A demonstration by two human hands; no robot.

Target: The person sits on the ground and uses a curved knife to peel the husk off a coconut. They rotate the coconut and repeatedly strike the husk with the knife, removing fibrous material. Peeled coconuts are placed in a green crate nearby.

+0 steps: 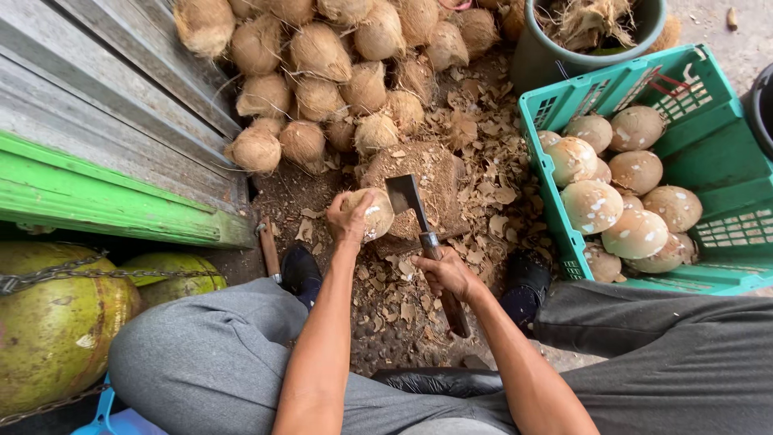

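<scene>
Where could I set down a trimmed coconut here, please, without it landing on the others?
The green crate has bare floor along its right side, beside the peeled coconuts. The ground between the chopping block and crate is littered with husk chips. The husked coconut pile crowds the top.

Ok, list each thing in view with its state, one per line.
left hand: gripping the coconut on the block.
right hand: closed on the cleaver handle.
coconut: partly peeled, resting on the chopping block.
cleaver: blade raised beside the coconut.
green crate: partly filled with peeled coconuts.
husked coconut pile: unpeeled, heaped against the wall.
bucket: holding husk fibre.
</scene>
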